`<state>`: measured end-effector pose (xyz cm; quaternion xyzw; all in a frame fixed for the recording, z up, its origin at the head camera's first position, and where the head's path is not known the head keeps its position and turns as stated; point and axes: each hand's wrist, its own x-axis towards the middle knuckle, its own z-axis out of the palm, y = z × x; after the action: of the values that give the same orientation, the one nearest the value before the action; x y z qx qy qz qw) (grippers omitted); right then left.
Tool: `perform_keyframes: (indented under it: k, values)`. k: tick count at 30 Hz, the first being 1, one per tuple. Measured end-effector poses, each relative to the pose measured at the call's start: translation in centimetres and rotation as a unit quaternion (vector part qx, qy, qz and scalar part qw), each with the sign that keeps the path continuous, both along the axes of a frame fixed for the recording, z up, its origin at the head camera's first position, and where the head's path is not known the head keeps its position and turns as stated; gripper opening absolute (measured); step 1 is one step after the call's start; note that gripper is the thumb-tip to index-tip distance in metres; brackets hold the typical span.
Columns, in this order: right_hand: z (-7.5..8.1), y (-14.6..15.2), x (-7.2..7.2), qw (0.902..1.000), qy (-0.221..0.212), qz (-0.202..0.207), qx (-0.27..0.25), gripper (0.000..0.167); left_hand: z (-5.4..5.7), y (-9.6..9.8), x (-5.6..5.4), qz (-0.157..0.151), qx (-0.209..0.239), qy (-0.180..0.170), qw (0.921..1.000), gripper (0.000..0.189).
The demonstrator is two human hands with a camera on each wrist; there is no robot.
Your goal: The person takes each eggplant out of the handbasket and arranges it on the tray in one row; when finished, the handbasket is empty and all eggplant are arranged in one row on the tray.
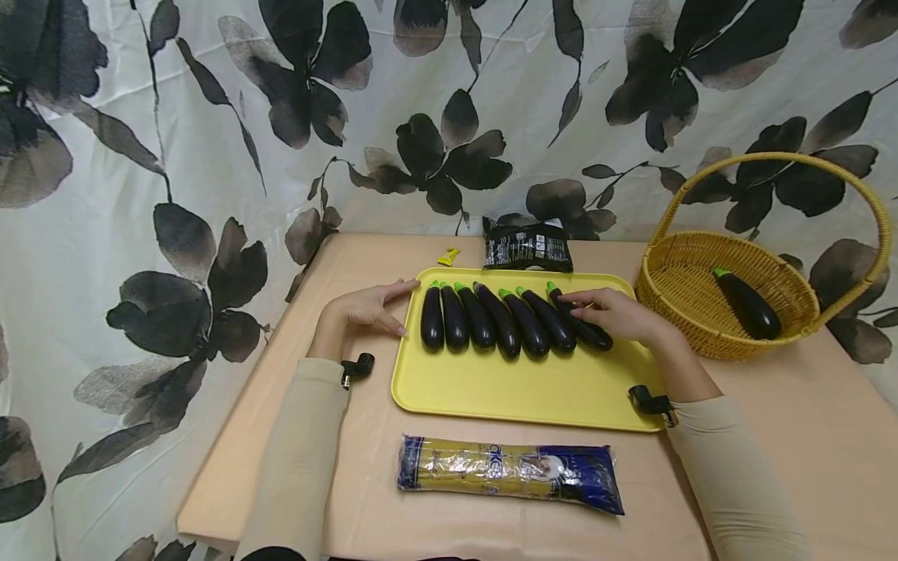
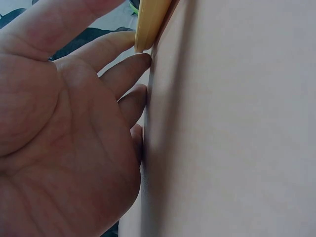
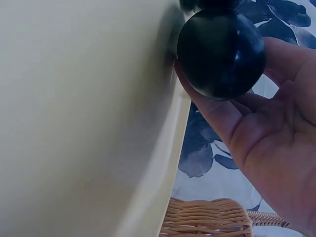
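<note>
A yellow tray point(image 1: 519, 393) lies on the table with several dark eggplants point(image 1: 481, 321) in a row, green stem ends toward the back. My right hand point(image 1: 620, 313) holds the rightmost eggplant point(image 1: 592, 335) between thumb and fingers; its rounded end point(image 3: 219, 54) fills the grasp in the right wrist view. That eggplant lies slanted beside the others. At the tray's left edge is my left hand point(image 1: 365, 308), its fingers loosely extended and touching the rim. In the left wrist view its palm point(image 2: 74, 133) faces the camera, holding nothing.
A yellow wicker basket point(image 1: 662, 312) with a tall handle stands at the right, one eggplant point(image 1: 747, 304) inside. In front of the tray lies a long spaghetti-like package point(image 1: 491, 467). Behind it are a black packet point(image 1: 528, 248) and a small yellow wrapped piece point(image 1: 448, 256).
</note>
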<state>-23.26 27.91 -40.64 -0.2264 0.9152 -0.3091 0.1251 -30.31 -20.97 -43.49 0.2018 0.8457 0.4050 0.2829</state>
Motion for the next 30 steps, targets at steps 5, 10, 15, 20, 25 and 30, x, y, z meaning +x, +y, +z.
perform_keyframes:
  k: [5,10,15,20,25,30]
  values:
    - [0.20,-0.44,0.29,0.9998,0.018,0.006,0.011,0.039,0.02,-0.05,0.04,0.000,0.003,-0.001,1.0000,0.115]
    - [0.36,-0.71,0.50,0.9999,0.009,0.006,0.003,0.039,-0.06,-0.07,-0.02,0.002,0.002,-0.005,1.0000,0.116]
    - [0.31,-0.54,0.58,0.9997,0.021,-0.001,0.010,0.039,-0.08,-0.06,-0.06,0.003,0.001,-0.005,1.0000,0.115]
    - [0.04,-0.25,0.44,0.9994,0.033,0.003,0.013,0.038,0.05,-0.05,0.05,0.001,-0.004,-0.002,1.0000,0.116]
    - [-0.03,-0.12,0.33,0.9994,0.033,0.007,0.012,0.037,0.07,-0.02,0.08,0.000,-0.006,-0.001,1.0000,0.116]
    - [-0.10,-0.07,0.32,0.9996,0.027,0.005,0.011,0.037,-0.02,-0.08,0.03,0.000,-0.007,0.001,1.0000,0.116]
